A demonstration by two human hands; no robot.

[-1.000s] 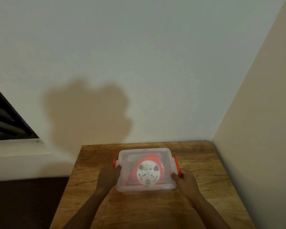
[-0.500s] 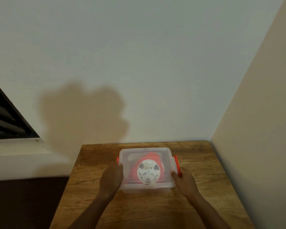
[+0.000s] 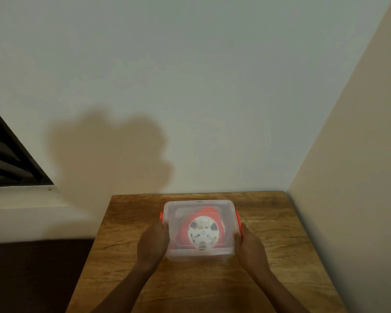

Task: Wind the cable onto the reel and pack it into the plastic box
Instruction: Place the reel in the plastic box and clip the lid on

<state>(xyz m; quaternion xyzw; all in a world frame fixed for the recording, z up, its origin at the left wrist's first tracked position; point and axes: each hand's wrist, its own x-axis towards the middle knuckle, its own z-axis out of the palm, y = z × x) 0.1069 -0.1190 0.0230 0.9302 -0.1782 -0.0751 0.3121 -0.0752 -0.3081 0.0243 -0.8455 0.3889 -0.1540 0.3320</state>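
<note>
Sitting on a wooden table tucked into a pale corner of two walls: clear plastic box, lid on, red-and-white reel showing through it, lying flat inside. Not making out the cable itself through the cloudy plastic. Cupping the left side, left hand, fingers curling round the edge by the red left latch. Gripping the right side, right hand, fingers bent against the wall just below the red right latch. Looking like the final step, clipping shut. Risking a half-seated lid if only one latch is catching; risking the lid bowing or popping if the reel is standing too tall. Possibly sliding the box along the smooth top under uneven pressing.
</note>
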